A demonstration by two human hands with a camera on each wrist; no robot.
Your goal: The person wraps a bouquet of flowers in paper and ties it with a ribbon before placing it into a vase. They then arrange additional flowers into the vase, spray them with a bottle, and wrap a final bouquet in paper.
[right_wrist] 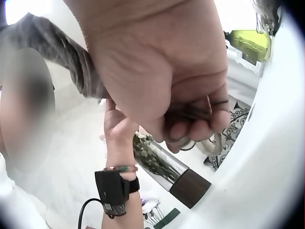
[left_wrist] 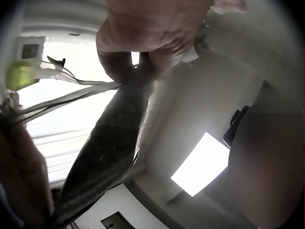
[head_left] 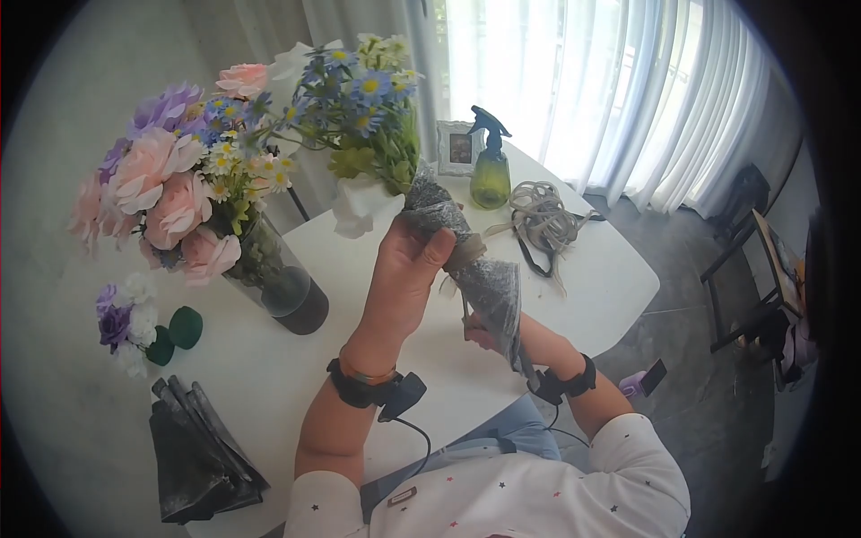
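Note:
A dark grey sheet of crinkled wrapping material [head_left: 495,291], gathered at a narrow waist, flares out above and below it. My left hand [head_left: 404,273] grips it near the waist, thumb across the front. A thin pale ribbon [left_wrist: 71,98] runs from the gathered waist toward my right hand [right_wrist: 152,71]. Below the waist, the right hand has its fingers curled round the ribbon, partly hidden behind the wrapping in the head view. In the left wrist view, the lower flare [left_wrist: 107,148] hangs down between the two hands.
A vase [head_left: 287,282] of pink roses [head_left: 148,170] stands left, blue daisies [head_left: 368,90] behind. A green spray bottle [head_left: 491,179], photo frame [head_left: 459,148] and ribbon coil [head_left: 547,220] sit at the back. Folded dark sheets [head_left: 197,457] and purple-white flowers [head_left: 126,323] lie left on the white table [head_left: 592,296].

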